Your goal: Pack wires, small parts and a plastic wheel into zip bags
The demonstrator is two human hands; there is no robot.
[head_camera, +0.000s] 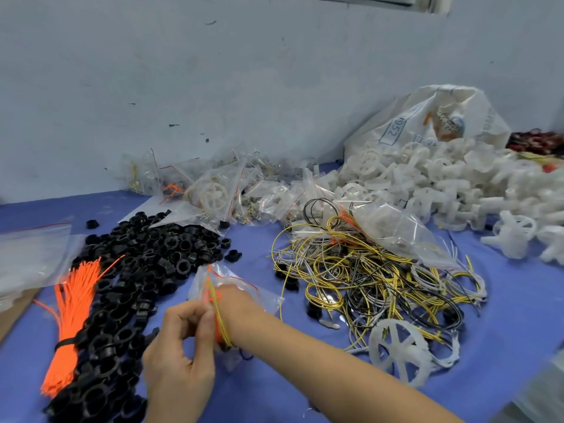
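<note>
My left hand (180,346) and my right hand (236,309) meet low in the middle of the view, both pinching a small clear zip bag (232,285) with a red seal line. A yellow wire and an orange tie (218,312) run from the bag down between my fingers. To the right lies a tangle of yellow, black and white wires (366,279). A white spoked plastic wheel (396,352) rests at its near edge. Black ring parts (146,270) are heaped to the left, with a bound bundle of orange ties (74,315) on them.
Filled zip bags (213,190) are piled against the wall at the back. A large heap of white wheels (442,184) spills from a white sack (433,117) at the right. Empty zip bags (30,254) lie at the far left on the blue cloth (503,300).
</note>
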